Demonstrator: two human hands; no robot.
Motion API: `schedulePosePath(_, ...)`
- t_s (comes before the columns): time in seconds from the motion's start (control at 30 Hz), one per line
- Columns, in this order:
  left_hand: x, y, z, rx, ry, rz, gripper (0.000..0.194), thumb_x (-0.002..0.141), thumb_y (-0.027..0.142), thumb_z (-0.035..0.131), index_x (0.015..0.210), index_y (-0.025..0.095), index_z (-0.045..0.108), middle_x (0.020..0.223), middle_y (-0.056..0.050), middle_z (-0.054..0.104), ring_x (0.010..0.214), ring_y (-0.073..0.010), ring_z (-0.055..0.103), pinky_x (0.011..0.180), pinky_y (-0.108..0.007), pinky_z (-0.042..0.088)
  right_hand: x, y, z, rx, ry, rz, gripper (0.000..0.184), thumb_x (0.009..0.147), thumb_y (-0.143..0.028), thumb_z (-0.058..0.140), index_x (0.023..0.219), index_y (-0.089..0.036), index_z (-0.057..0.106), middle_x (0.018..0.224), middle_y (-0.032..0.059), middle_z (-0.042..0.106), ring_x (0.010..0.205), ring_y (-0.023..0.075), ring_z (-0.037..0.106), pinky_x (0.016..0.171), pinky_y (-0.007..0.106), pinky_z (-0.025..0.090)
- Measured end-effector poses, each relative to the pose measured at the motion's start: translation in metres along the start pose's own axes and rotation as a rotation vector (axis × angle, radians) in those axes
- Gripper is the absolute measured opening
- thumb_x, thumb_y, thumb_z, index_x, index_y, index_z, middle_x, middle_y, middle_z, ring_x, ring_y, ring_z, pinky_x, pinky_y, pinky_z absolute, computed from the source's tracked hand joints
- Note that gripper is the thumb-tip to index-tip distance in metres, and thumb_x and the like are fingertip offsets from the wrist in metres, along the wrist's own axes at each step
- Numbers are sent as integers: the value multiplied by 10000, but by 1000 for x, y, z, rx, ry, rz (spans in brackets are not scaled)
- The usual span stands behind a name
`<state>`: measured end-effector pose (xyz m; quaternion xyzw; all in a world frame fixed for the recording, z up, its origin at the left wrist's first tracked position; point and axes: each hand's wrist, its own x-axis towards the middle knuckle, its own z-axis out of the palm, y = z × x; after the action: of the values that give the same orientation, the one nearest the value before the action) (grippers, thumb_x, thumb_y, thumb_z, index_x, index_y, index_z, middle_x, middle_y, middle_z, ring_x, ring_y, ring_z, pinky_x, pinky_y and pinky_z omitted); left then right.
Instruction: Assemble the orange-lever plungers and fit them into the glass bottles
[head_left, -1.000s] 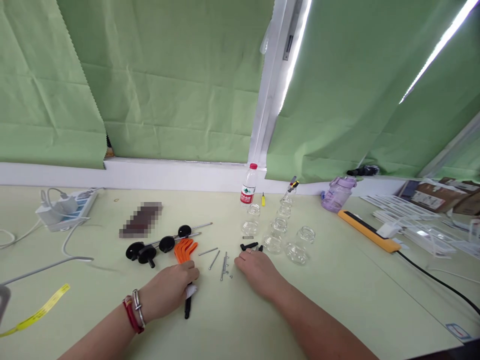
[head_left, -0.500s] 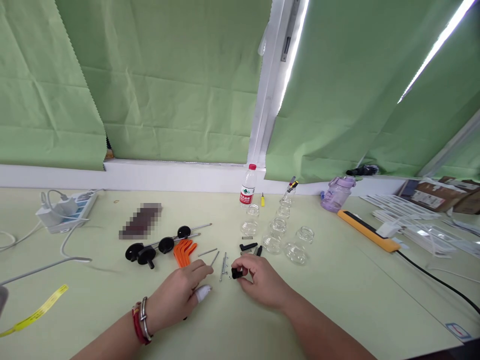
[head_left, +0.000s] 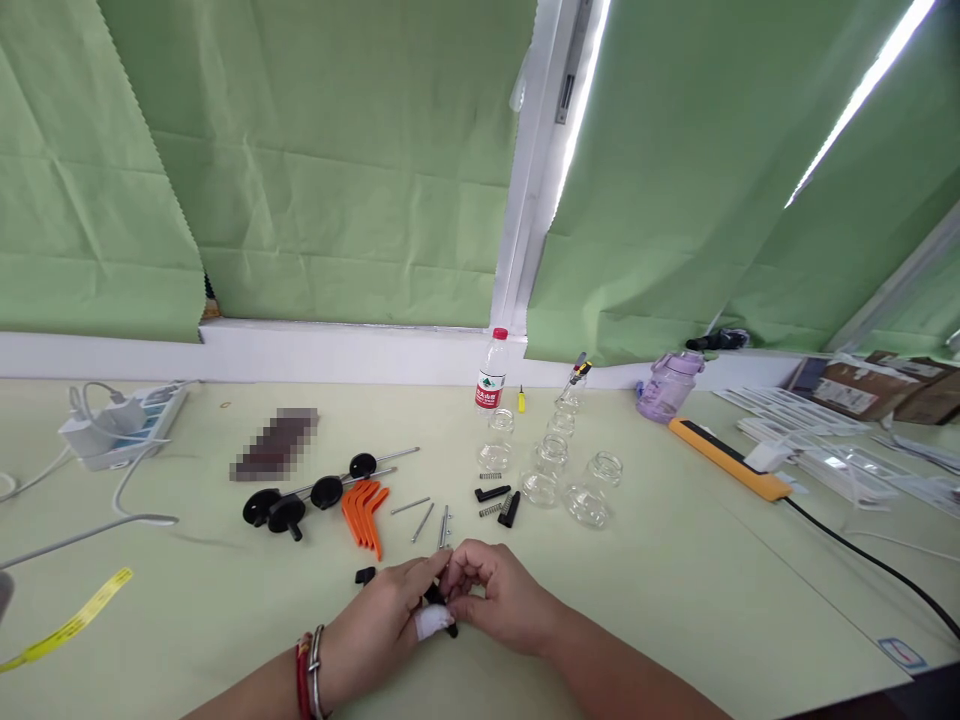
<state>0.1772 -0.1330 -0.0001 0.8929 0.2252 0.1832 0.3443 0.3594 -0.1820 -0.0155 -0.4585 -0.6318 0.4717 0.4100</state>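
Note:
Low in the middle of the view, my left hand (head_left: 386,625), its thumb wrapped in white, grips a small black plastic part (head_left: 435,596). My right hand (head_left: 502,600) meets it from the right, fingertips pinched together against that part; whatever they hold is hidden. Just beyond the fingers lie thin metal bolts (head_left: 422,523) and small nuts, partly covered by the hands. Another black piece (head_left: 365,576) rests left of my left hand. Further back are black L-shaped parts (head_left: 509,509) with springs (head_left: 490,510) beside them.
Orange curved handles (head_left: 363,515) and black discs on metal rods (head_left: 326,492) lie to the left. Several glass jars (head_left: 587,505), a water bottle (head_left: 491,375) and a yellow screwdriver (head_left: 522,402) stand or lie behind. An orange power strip (head_left: 727,460) is at right.
My right hand has brought the black part left and nearer to me. My left hand has moved right, off the bolts, and now grips that part; both hands are together.

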Motion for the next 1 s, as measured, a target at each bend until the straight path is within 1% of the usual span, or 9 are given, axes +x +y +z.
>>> schedulePosePath(0.1,1,-3,2,18,58,-29,172,871,374,516,886,220,590,818,-31,664,722,-169,597,664,-249,464,1,2,-2,-44,-9,16,97,706,-153,665,792,-177,626,747,-13,611,711,127,554,685,246,458)
schedulePosePath(0.17,1,-5,2,49,87,-53,119,852,316,532,853,216,597,795,-27,663,707,-164,595,650,-247,460,3,4,-8,-121,7,19,92,720,-187,677,805,-181,641,742,-11,617,701,133,560,673,248,460)
schedulePosePath(0.23,0,-7,0,68,98,-59,73,819,233,537,853,210,597,800,-27,661,705,-160,593,646,-248,458,7,6,-19,-272,100,1,78,746,-174,652,823,-188,650,769,-1,627,717,144,566,685,258,458)
schedulePosePath(0.3,-1,-8,-1,62,90,-50,102,783,170,533,855,204,598,803,-28,652,700,-154,587,643,-247,456,12,8,-34,-492,263,-41,107,763,-116,608,826,-189,653,833,20,639,783,162,569,732,279,446)
schedulePosePath(0.37,-2,-7,-3,41,76,-45,133,756,125,522,833,199,601,795,-27,637,682,-144,575,625,-237,449,18,11,-48,-699,321,-85,178,794,-72,548,863,-194,657,910,41,655,899,186,556,797,302,427)
schedulePosePath(0.47,-2,-5,-3,6,61,-67,172,719,83,509,815,192,601,795,-28,621,657,-131,555,594,-225,436,26,14,-60,-983,250,-65,248,809,-28,489,882,-195,657,903,50,661,909,200,536,767,303,411)
schedulePosePath(0.53,-1,-5,-3,-16,56,-99,184,702,85,519,831,188,599,795,-26,615,634,-123,537,575,-221,428,31,17,-61,-1070,205,-54,259,796,-8,480,845,-191,657,850,51,653,872,200,528,727,295,394)
schedulePosePath(0.77,-1,-7,-2,-101,52,-172,125,686,128,551,800,179,561,722,9,555,578,-98,455,530,-206,385,42,28,-54,-1152,157,-68,291,734,58,438,665,-170,607,676,31,589,734,172,481,644,269,325)
schedulePosePath(1.0,-1,-6,-2,-149,56,-200,134,664,116,554,787,166,567,704,18,533,565,-90,422,521,-203,362,41,33,-50,-1135,105,-157,247,789,0,473,775,-167,655,767,49,636,796,177,521,727,275,346)
